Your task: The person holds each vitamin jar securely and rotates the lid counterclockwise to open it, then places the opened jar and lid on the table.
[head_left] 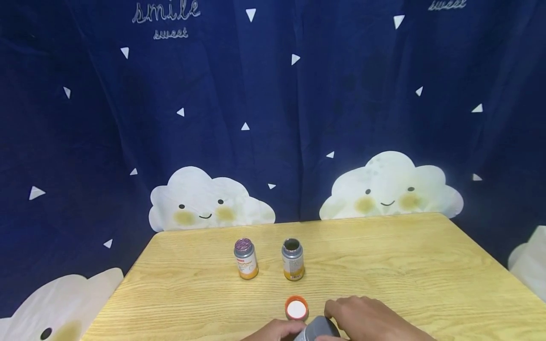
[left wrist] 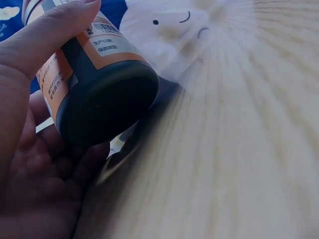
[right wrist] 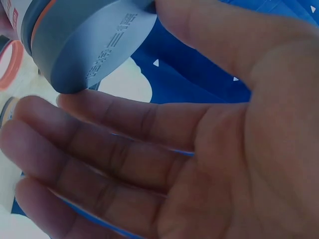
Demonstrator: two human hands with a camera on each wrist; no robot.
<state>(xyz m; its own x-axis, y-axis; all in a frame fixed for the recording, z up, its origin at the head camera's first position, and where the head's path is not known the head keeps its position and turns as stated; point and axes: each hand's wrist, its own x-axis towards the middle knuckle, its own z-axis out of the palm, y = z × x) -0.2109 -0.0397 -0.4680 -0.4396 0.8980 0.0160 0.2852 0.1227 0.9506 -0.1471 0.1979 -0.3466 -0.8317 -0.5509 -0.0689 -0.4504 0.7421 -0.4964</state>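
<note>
My left hand [head_left: 277, 330] grips a dark grey bottle [left wrist: 107, 99] with an orange and white label, thumb across the label and the bottle tilted over the table. On its grey cap [right wrist: 99, 45], which has raised lettering on top, my right hand [head_left: 368, 318] has the index fingertip at one edge and the thumb at the other, pinching it. The other right fingers extend below the cap. Just beyond the held bottle, a loose cap [head_left: 296, 309] lies with its white inside up and an orange rim.
Farther back on the wooden table [head_left: 192, 284] stand two uncapped bottles: a left bottle [head_left: 246, 259] with a purplish top, and a right bottle [head_left: 293, 260] with a dark open mouth. Behind the table hangs a navy curtain [head_left: 273, 94] with clouds and triangles.
</note>
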